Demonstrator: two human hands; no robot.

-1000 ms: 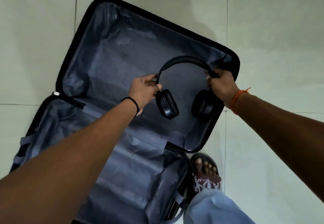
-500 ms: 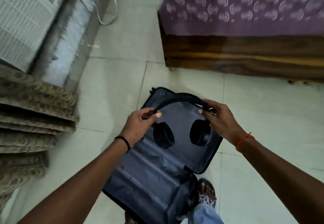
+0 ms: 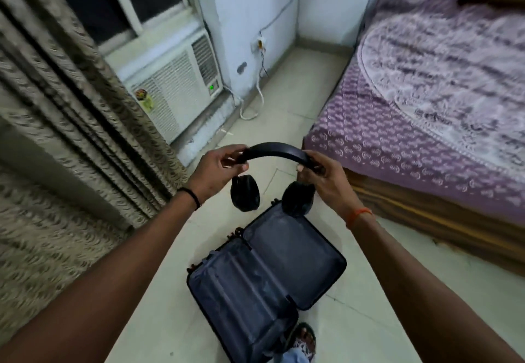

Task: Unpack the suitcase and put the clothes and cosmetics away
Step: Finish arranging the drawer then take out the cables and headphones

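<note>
A person stands over an open suitcase [image 3: 267, 274] on a tiled floor [image 3: 284, 101], holding black headphones [image 3: 272, 176] out at arm's length above it. The left hand [image 3: 218, 171] pinches one end of the headband between thumb and fingers; the right hand [image 3: 321, 176] grips the other end the same way. The two ear cups hang free below, which suggests a two-handed hold chosen to keep the band level and the cups from swinging while the item is carried off. The suitcase lies flat with both halves spread. Its dark lining shows no clothes or cosmetics in the parts visible, so the unpacking looks close to done, though the near corner runs behind a sandalled foot [image 3: 305, 340] and the bottom edge of the view. A bed [image 3: 426, 101] with a purple printed cover stands just to the right, a likely place to set things down, but where the headphones are bound cannot be told. To the left hang patterned curtains [image 3: 71, 135] beside a window air conditioner [image 3: 173, 90], both smeared by motion blur. The sticker on the unit cannot be read. The right-hand fingertips are partly hidden behind the band.
</note>
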